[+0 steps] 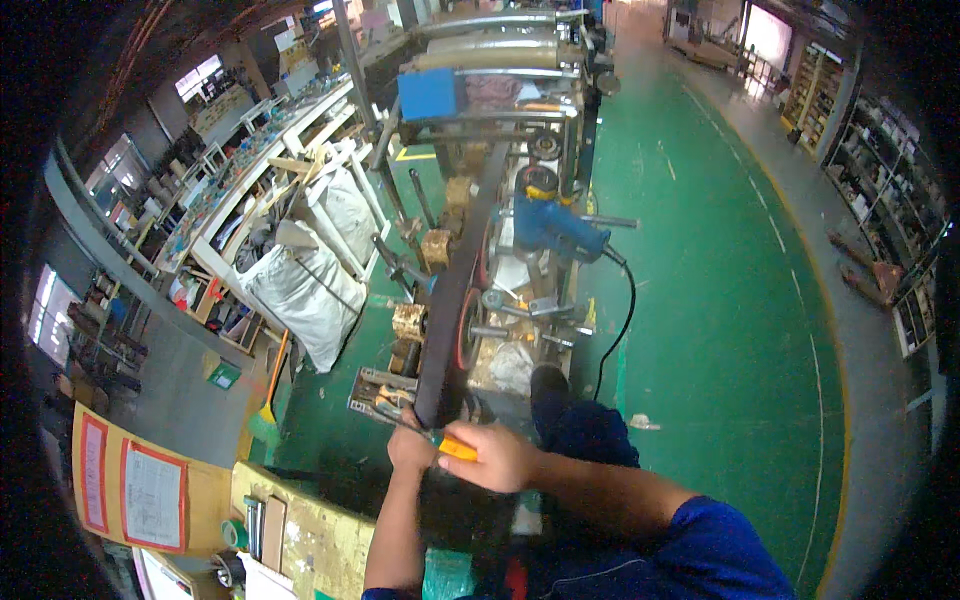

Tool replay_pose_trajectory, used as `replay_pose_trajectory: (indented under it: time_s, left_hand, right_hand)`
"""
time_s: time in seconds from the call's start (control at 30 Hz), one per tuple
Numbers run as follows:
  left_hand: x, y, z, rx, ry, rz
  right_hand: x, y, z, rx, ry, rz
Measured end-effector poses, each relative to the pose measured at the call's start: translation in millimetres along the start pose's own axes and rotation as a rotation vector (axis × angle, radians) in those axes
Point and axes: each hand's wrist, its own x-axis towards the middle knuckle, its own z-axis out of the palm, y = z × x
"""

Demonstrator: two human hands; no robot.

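Observation:
My right hand [495,458] is closed around a yellow-orange handle [459,448], whose working end I cannot make out. Close beside it, my left hand [411,447] has its fingers curled in at the lower end of a long dark belt [446,345]; what they hold is hidden. That belt runs away from me over wheels on a machine frame. Just beyond my left hand sits a small metal tray [366,388] with hand tools in it, some with yellowish handles.
A blue power tool [555,225] with a black cord [631,300] lies on the machine's right side. White sacks [310,295] stand left of the machine. A yellow worn table [310,535] is at the near left. Green floor [715,330] stretches to the right.

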Motion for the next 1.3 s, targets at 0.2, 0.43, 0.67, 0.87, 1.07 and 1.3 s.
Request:
replay_pose_trajectory:
  time_s: [0.2,0.43,0.67,0.87,1.07,1.3]
  left_hand:
    - [-23.1,-16.0,7.9,0.026,0.017,0.006]
    - [-55.2,-26.9,7.3,-0.103,0.018,-0.046]
    - [-82.4,-37.3,5.2,-0.049,0.005,-0.1]
    - [-92.5,-13.5,5.6,0.071,0.229,0.032]
    - [-7.6,50.9,11.3,0.317,0.38,0.341]
    - [44.5,61.7,27.8,0.284,0.291,0.186]
  right_hand:
    - [-8.4,-6.2,-4.8,-0.027,0.069,-0.033]
    - [-134.4,17.0,-34.3,-0.115,0.067,0.144]
    - [-296.2,135.7,-25.2,-0.077,0.355,0.73]
    - [-381.9,278.6,-10.6,-0.193,0.189,0.946]
    - [-410.6,398.0,26.3,-0.196,0.05,0.888]
    - [-391.3,517.4,143.9,-0.25,-0.358,0.693]
